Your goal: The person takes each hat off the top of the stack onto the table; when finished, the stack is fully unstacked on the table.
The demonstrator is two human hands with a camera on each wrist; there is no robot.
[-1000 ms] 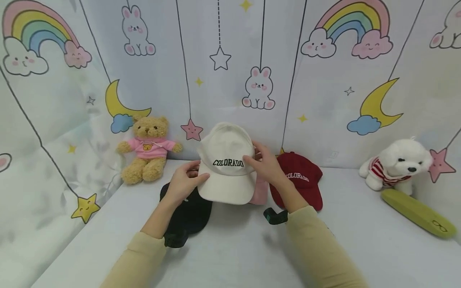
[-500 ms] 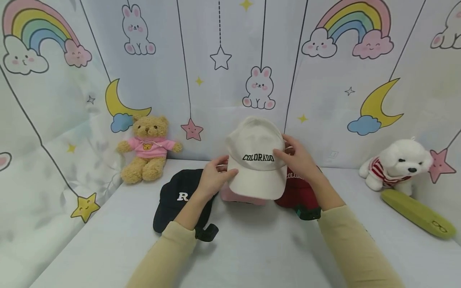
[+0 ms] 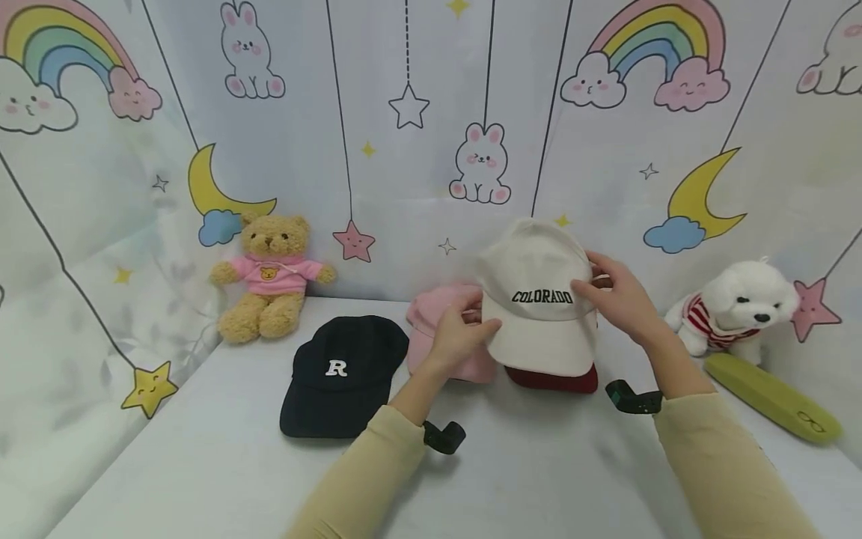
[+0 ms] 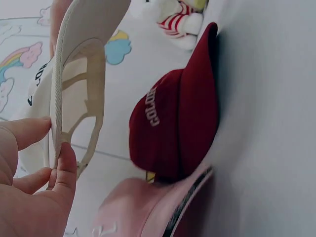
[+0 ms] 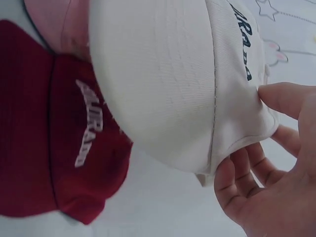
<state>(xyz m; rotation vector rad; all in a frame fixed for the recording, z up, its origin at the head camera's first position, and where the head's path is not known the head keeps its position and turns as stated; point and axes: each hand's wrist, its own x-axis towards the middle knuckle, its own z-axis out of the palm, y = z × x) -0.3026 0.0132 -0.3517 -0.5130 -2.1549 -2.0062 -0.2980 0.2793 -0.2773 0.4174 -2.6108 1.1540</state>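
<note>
A white baseball cap (image 3: 539, 337) with black COLORADO lettering is held up between both hands, brim toward me. My left hand (image 3: 459, 335) pinches the edge at the brim's left end, thumb on one face and fingers on the other in the left wrist view. My right hand (image 3: 621, 298) grips the side of the crown, thumb outside and fingers curled under its rim. Behind and below the white cap stands a dark red cap (image 4: 163, 118), mostly covered by it in the head view. Beside it, partly behind my left hand, is a pink cap (image 3: 423, 329).
A black cap (image 3: 343, 382) with a white R lies on the white table (image 3: 222, 464) at left. A teddy bear (image 3: 269, 277) sits at the back left. At right are a white plush dog (image 3: 734, 307) and a green glasses case (image 3: 771, 397). A patterned cloth hangs behind.
Both hands have carried the white cap rightward, from in front of the pink cap to in front of the dark red one. The black and pink caps have come into fuller view.
</note>
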